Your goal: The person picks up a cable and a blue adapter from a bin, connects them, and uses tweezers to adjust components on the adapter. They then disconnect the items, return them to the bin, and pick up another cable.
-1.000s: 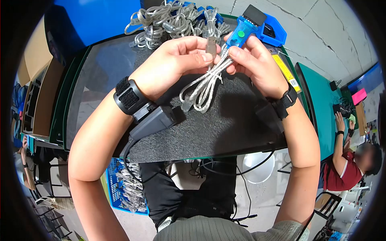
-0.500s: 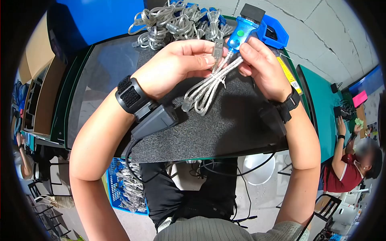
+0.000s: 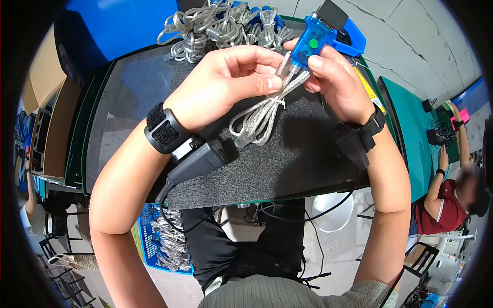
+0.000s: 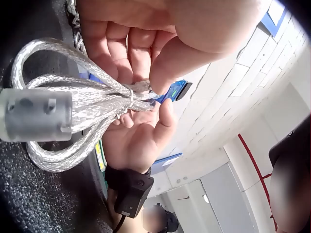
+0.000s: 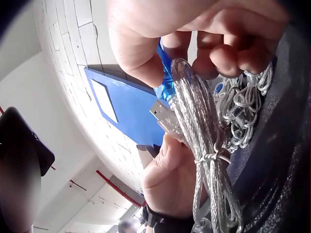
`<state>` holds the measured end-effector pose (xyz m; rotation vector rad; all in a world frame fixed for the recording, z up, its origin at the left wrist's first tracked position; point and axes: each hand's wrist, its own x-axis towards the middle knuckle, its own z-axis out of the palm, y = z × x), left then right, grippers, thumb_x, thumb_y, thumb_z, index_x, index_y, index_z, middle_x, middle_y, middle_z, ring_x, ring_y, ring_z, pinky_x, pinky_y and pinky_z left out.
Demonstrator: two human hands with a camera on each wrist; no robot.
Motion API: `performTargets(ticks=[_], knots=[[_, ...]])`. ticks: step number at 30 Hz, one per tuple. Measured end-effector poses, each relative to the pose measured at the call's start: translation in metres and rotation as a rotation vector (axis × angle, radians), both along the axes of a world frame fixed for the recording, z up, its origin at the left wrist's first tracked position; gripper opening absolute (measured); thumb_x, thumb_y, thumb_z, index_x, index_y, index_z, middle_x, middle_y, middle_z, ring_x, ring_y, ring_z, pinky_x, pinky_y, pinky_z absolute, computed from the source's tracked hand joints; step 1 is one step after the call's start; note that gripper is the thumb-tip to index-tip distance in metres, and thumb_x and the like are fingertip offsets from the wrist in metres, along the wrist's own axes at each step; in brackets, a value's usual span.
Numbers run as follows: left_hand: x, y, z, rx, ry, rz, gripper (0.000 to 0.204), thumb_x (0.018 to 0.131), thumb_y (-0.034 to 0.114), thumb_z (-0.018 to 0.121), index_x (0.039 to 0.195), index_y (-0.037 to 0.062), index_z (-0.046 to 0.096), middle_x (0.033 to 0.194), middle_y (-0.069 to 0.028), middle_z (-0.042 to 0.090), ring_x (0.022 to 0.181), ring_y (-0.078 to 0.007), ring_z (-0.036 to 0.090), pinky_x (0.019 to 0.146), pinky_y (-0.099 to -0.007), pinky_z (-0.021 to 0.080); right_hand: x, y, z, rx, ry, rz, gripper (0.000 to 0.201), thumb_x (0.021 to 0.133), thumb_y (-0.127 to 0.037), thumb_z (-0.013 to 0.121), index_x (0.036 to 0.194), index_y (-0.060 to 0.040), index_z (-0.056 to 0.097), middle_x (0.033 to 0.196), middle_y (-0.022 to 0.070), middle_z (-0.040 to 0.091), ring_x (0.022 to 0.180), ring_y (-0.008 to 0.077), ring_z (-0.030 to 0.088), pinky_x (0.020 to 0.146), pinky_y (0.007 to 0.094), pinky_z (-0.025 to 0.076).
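Looks like a checking or lining-up step on a bundle already tied. Next move probably calls for two steady pinches, no tug on the loops.

Underneath, black tabletop [image 3: 231,177]. At its far side, beyond both hands, pile [image 3: 226,31] of similar cables. Left hand [image 3: 226,77] and right hand [image 3: 339,84]: both nearly closed, thumb against fingers. Between them, cable [image 5: 197,119], loops toward the near side, apparently above the tabletop. Blue connector [image 3: 310,36] pinched in right hand, tilted outward. Black cap [image 3: 333,14] on its far end. USB plug [image 5: 166,118] pinched in left hand, just beside connector. White tie [image 5: 208,158] around the strands, near left thumb.
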<state>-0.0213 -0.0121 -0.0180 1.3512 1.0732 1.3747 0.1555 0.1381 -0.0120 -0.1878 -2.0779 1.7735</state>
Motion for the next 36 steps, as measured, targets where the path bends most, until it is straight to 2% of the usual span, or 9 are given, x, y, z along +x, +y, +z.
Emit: performTargets(ticks=[1, 3, 4, 6, 10, 16, 24, 34, 36], knots=[[0.002, 0.0, 0.001, 0.01, 0.009, 0.014, 0.033, 0.087, 0.012, 0.067, 0.117, 0.0016, 0.059, 0.102, -0.0031, 0.065, 0.093, -0.0096, 0.06, 0.086, -0.0257, 0.047, 0.0, -0.002, 0.0, 0.001, 0.002, 0.0, 0.04, 0.092, -0.025, 0.053, 0.126, -0.0039, 0.057, 0.088, -0.0015, 0.059, 0.072, 0.0046, 0.048, 0.066, 0.0194, 0.038], [0.004, 0.001, -0.001, 0.048, 0.029, 0.048, 0.032, 0.086, 0.01, 0.068, 0.115, 0.0015, 0.059, 0.099, -0.003, 0.065, 0.091, -0.0094, 0.06, 0.084, -0.0256, 0.048, -0.001, -0.007, 0.0, -0.094, 0.034, -0.024, 0.04, 0.092, -0.024, 0.053, 0.127, -0.004, 0.055, 0.107, 0.0042, 0.062, 0.088, 0.007, 0.056, 0.077, 0.0219, 0.044], [0.005, 0.001, -0.003, 0.082, 0.045, 0.081, 0.031, 0.085, 0.008, 0.069, 0.114, 0.0015, 0.06, 0.097, -0.003, 0.065, 0.089, -0.0092, 0.06, 0.082, -0.0254, 0.049, -0.001, -0.006, -0.001, -0.097, 0.033, -0.025, 0.04, 0.092, -0.024, 0.053, 0.127, -0.004, 0.055, 0.107, 0.0042, 0.062, 0.088, 0.007, 0.056, 0.077, 0.0219, 0.044], [0.006, 0.0, -0.001, 0.111, 0.091, 0.118, 0.032, 0.083, 0.006, 0.07, 0.113, 0.0013, 0.06, 0.096, -0.0026, 0.065, 0.088, -0.0089, 0.06, 0.08, -0.025, 0.049, -0.001, 0.0, -0.005, -0.239, 0.032, 0.102, 0.049, 0.09, -0.02, 0.058, 0.134, -0.0035, 0.046, 0.122, 0.0086, 0.058, 0.108, 0.0139, 0.056, 0.093, 0.029, 0.045], [0.011, -0.003, 0.003, 0.185, 0.129, 0.185, 0.027, 0.08, 0.001, 0.072, 0.105, 0.0023, 0.061, 0.09, -0.0005, 0.063, 0.083, -0.0064, 0.059, 0.075, -0.0223, 0.049, -0.006, -0.01, -0.012, -0.071, 0.125, 0.168, 0.072, 0.084, -0.015, 0.07, 0.144, -0.0062, 0.03, 0.124, 0.0104, 0.056, 0.118, 0.021, 0.052, 0.102, 0.0374, 0.04], [0.009, -0.002, 0.002, 0.159, 0.23, 0.206, 0.023, 0.08, 0.002, 0.073, 0.099, 0.0036, 0.06, 0.086, 0.0029, 0.059, 0.078, -0.003, 0.055, 0.071, -0.0198, 0.047, -0.007, -0.007, -0.009, -0.075, 0.096, 0.151, 0.066, 0.086, -0.017, 0.07, 0.14, -0.0035, 0.035, 0.116, 0.0099, 0.059, 0.107, 0.0168, 0.057, 0.093, 0.0331, 0.047], [0.005, 0.002, -0.002, 0.105, 0.447, 0.262, 0.029, 0.085, 0.006, 0.069, 0.111, 0.0014, 0.058, 0.09, 0.0019, 0.06, 0.081, -0.0034, 0.056, 0.072, -0.0194, 0.047, -0.005, -0.005, -0.006, -0.143, 0.03, 0.088, 0.052, 0.09, -0.005, 0.062, 0.136, -0.0002, 0.039, 0.108, 0.0099, 0.062, 0.093, 0.0144, 0.063, 0.083, 0.0267, 0.052], [0.004, 0.005, -0.004, 0.085, 0.395, 0.287, 0.03, 0.085, 0.007, 0.069, 0.112, 0.0015, 0.057, 0.091, 0.0007, 0.061, 0.083, -0.0049, 0.057, 0.075, -0.0203, 0.048, -0.007, -0.006, -0.009, -0.144, 0.058, 0.062, 0.052, 0.09, -0.003, 0.061, 0.137, -0.0005, 0.039, 0.11, 0.0105, 0.062, 0.093, 0.0158, 0.064, 0.085, 0.0276, 0.053], [0.004, 0.006, -0.007, 0.147, 0.298, 0.312, 0.025, 0.081, 0.01, 0.072, 0.102, 0.0026, 0.061, 0.083, 0.0014, 0.06, 0.07, -0.0037, 0.052, 0.063, -0.0213, 0.046, -0.007, -0.005, -0.009, -0.124, 0.059, 0.071, 0.052, 0.09, -0.003, 0.061, 0.137, -0.0015, 0.039, 0.109, 0.0097, 0.062, 0.094, 0.0157, 0.064, 0.085, 0.0276, 0.053]])
